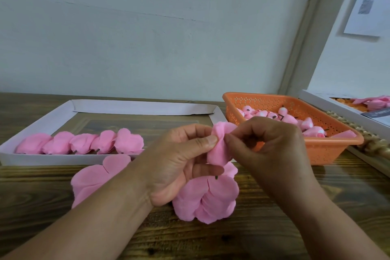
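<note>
Head view, left to right. Far left on the wooden table (274, 236), a shallow white tray (42, 121), with a row of five pink blooms (82, 142) lying side by side along its near wall. Just near of that tray, flat on the wood, a loose sheet of pink petals (95, 177), partly hidden under the left forearm.

At centre, left hand (181, 162) raised above the table, palm turned to the right, thumb and forefinger pinching the pink flower (219, 150), lower fingers curled beneath it beside a short dark stem tip (216, 177). Pink flower held up between both hands, clear of the table, in front of the tray's near right corner. Directly below, resting on the wood just under the left hand, a stack of petal layers (211, 198).

Right of the pink flower, right hand (272, 150), back toward the camera, fingertips gripping the right edge of the petals. Behind and right of that hand, an orange perforated basket (329, 149) with pink buds (289, 119) heaped inside. Far right, a white box (337, 104) with more pink pieces, too blurred to make out.
</note>
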### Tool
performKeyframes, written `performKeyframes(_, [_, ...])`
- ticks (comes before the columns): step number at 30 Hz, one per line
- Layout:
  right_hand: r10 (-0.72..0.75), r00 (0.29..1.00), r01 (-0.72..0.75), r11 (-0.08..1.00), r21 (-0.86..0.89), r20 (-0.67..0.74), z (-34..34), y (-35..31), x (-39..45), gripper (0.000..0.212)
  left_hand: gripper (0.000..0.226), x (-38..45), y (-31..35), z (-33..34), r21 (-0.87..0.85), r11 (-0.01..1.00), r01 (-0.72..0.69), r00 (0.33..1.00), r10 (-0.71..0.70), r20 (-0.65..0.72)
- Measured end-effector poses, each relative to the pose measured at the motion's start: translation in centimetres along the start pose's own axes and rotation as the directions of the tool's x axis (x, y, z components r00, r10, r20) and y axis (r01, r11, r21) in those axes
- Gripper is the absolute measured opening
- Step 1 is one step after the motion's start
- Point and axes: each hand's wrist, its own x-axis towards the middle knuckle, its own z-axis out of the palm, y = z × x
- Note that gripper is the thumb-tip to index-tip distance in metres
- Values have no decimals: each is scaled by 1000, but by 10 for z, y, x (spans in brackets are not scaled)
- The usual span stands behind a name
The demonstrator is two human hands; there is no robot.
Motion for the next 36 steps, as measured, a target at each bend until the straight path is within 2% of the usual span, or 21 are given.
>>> performKeyframes(4, [7, 1000, -7, 998, -61, -2, 1, 1, 0, 11, 18, 0, -2, 3, 13, 1000, -6, 1000, 6, -15])
performKeyframes(6, [47, 999, -47, 998, -32, 9, 2, 4, 1, 12, 21, 0, -2, 4, 5, 1000, -6, 1000, 6, -25])
performKeyframes(10, [151, 978, -191, 930, 314, 147, 1, 7, 6, 3, 42, 0, 2, 3, 12, 1000, -8, 999, 9, -47])
performKeyframes(12, [129, 973, -193, 910, 368, 192, 1, 11, 5, 21, 43, 0, 3, 2, 13, 1000, -19, 999, 20, -46])
performKeyframes(15, [115, 979, -174, 906, 386, 170, 3, 12, 5, 32, 44, -1, 3, 3, 34, 999, -24, 999, 25, -39])
performKeyframes(18, [110, 984, -153, 927, 341, 143, 2, 11, 5, 27, 42, -1, 3, 3, 57, 998, -32, 998, 35, -61])
performKeyframes(22, [87, 973, -150, 943, 297, 215, -1, 9, 6, 21, 40, 0, 3, 2, 67, 997, -26, 996, 31, -85])
performKeyframes(28, [103, 966, -173, 938, 300, 236, -4, 8, 7, 27, 32, 0, 3, -2, 12, 1000, 24, 999, -23, -25])
performKeyframes(33, [82, 985, -117, 962, 245, 151, -2, 8, 7, 39, 28, -1, 3, -2, -49, 998, 36, 999, -36, -4])
performKeyframes(36, [67, 980, -116, 958, 263, 188, -5, 10, 8, 34, 30, 0, 4, -2, -80, 996, 42, 999, -41, 8])
